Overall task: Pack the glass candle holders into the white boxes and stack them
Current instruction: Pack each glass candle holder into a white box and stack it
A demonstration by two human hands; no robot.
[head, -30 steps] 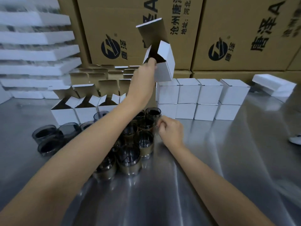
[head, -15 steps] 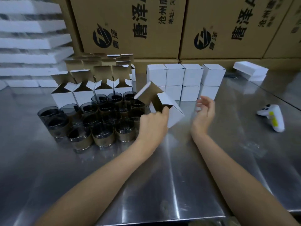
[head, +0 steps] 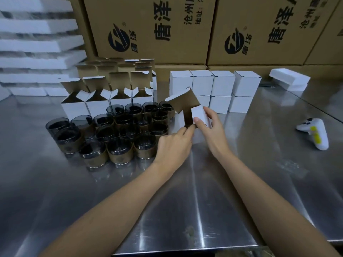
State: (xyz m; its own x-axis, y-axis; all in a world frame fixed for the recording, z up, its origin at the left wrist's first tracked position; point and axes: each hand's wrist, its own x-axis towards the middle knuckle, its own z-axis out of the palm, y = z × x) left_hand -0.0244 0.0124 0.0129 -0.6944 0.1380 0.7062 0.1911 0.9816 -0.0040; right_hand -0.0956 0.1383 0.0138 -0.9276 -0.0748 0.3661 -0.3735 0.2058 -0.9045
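Observation:
An open white box (head: 198, 113) with its brown-lined lid flap raised stands on the steel table (head: 185, 201), just right of a cluster of several dark glass candle holders (head: 118, 134) with brown bands. My left hand (head: 175, 142) grips the box's near side. My right hand (head: 209, 127) holds a side flap between thumb and fingers. A row of open white boxes (head: 104, 104) stands behind the candle holders. Closed white boxes (head: 213, 89) are stacked two high behind the held box.
Large brown cartons (head: 185, 30) line the back. White foam trays (head: 37, 43) are piled at the left and a white foam piece (head: 289, 80) lies at the back right. A white game controller (head: 315, 132) lies on the table to the right.
My left hand brought the open box down from the air to the table beside the candle holders. My right hand moved in from the right and took hold of the box's flap.

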